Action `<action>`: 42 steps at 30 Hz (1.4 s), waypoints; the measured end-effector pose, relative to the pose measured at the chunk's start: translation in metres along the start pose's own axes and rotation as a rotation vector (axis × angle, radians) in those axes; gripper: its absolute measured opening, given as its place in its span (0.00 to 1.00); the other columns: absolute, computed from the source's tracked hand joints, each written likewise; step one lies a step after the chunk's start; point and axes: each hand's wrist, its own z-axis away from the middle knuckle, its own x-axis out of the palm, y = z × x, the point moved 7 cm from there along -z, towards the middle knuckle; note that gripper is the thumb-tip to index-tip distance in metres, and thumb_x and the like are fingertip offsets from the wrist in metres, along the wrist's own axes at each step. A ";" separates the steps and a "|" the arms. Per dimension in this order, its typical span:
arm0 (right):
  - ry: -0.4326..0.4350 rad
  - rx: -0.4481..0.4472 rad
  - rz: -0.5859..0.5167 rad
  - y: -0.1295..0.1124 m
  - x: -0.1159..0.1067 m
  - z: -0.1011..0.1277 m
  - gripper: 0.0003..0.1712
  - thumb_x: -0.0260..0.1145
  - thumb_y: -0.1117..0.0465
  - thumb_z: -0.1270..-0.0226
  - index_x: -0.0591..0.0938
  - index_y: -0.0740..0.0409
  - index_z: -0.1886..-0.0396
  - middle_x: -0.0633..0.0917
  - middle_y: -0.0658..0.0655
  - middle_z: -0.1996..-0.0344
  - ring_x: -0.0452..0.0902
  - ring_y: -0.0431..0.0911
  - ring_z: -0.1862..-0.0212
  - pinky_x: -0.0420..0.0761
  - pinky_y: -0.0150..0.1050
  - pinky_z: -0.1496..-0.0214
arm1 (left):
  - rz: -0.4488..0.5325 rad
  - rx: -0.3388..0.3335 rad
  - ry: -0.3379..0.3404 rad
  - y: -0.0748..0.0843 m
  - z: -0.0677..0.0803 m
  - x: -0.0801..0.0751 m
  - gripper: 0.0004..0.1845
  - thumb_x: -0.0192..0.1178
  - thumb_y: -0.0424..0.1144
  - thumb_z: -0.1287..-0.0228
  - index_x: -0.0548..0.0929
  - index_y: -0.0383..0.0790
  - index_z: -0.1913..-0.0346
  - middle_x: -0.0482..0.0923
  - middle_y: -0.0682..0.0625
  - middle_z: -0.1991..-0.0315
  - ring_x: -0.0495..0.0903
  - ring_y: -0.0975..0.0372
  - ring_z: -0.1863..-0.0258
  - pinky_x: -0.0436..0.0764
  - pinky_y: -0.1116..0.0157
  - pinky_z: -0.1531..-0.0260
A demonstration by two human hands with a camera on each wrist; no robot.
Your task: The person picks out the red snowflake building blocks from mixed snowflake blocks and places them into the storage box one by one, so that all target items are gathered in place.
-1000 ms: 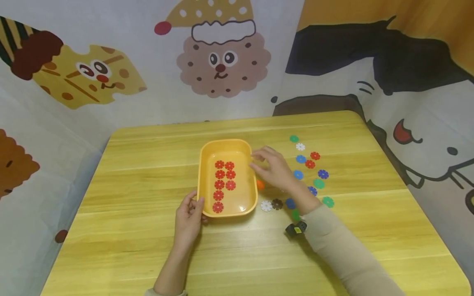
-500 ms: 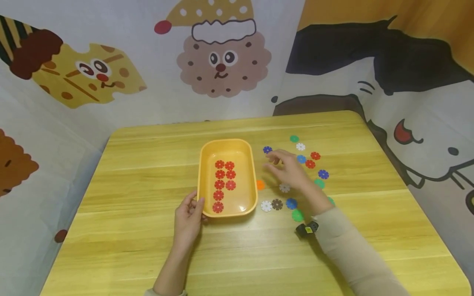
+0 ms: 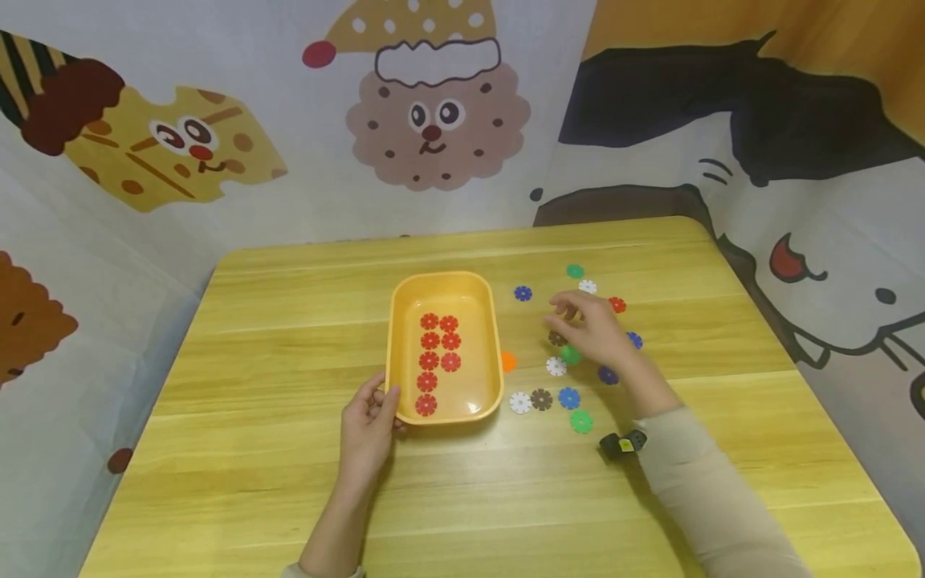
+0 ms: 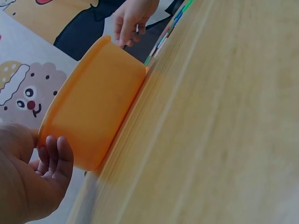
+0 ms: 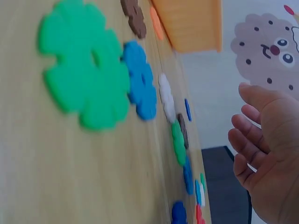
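Note:
My left hand [image 3: 367, 425] grips the near left corner of a yellow-orange plastic tray [image 3: 474, 321], thumb at the rim and fingers curled outside, as the left wrist view [image 4: 93, 102] shows too. Inside the tray lie several red snowflake discs [image 3: 429, 341], arranged in two columns. To the right, my right hand [image 3: 592, 329] hovers over scattered snowflake discs with its fingers loosely bent and nothing between them. Just below its fingertips are a brown disc [image 3: 556, 339] and a green disc [image 3: 571, 356]. Some discs are hidden behind this hand.
Beside the tray lie an orange disc [image 3: 509, 362], partly hidden by the rim, and a dark blue disc [image 3: 523, 293]. Nearer are a white disc [image 3: 519, 402], a blue disc [image 3: 568, 398] and a light green disc [image 3: 581, 421]. A cartoon-printed curtain [image 3: 289, 217] stands behind the wooden table [image 3: 275, 482].
My right hand has moved right, from the tray's right rim to above the scattered discs, uncovering the dark blue disc and several others. The left hand and the tray have stayed put.

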 end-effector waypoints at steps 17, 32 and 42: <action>-0.035 0.074 0.103 0.030 -0.021 0.014 0.25 0.71 0.58 0.31 0.79 0.68 0.41 0.84 0.65 0.53 0.79 0.55 0.57 0.84 0.50 0.56 | -0.005 -0.009 -0.012 0.002 0.000 -0.001 0.23 0.60 0.37 0.25 0.73 0.32 0.32 0.76 0.36 0.64 0.79 0.64 0.76 0.88 0.67 0.73; -0.042 0.213 0.142 0.055 -0.035 0.025 0.26 0.71 0.61 0.31 0.77 0.70 0.39 0.83 0.68 0.53 0.81 0.62 0.51 0.83 0.59 0.46 | -0.012 -0.005 -0.004 0.000 0.000 -0.001 0.21 0.60 0.36 0.25 0.75 0.33 0.34 0.76 0.35 0.65 0.78 0.64 0.77 0.87 0.67 0.75; -0.045 0.302 0.200 0.073 -0.043 0.028 0.27 0.71 0.54 0.31 0.79 0.71 0.43 0.84 0.69 0.52 0.79 0.63 0.49 0.79 0.63 0.43 | -0.011 -0.010 -0.006 0.001 0.000 0.000 0.21 0.60 0.37 0.25 0.75 0.34 0.34 0.77 0.35 0.64 0.78 0.64 0.76 0.87 0.68 0.74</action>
